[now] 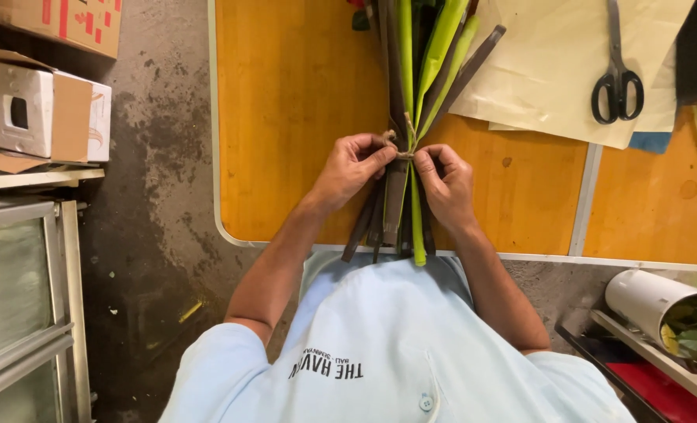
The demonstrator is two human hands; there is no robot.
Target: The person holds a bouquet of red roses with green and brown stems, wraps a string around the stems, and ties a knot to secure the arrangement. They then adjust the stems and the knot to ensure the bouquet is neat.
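Observation:
A bundle of green and dark brown flower stems (411, 70) lies along an orange table (294, 117), its cut ends reaching over the near edge. Brown twine (406, 139) is wrapped around the bundle at its middle. My left hand (352, 166) pinches the twine on the left side of the stems. My right hand (446, 184) pinches the twine on the right side, fingers curled against the stems. Both hands meet at the knot.
Black scissors (617, 78) lie on cream paper sheets (560, 70) at the table's far right. Cardboard and white boxes (43, 110) sit on a shelf at left above a metal frame. A white bucket (646, 301) with leaves stands at lower right. The floor is stained concrete.

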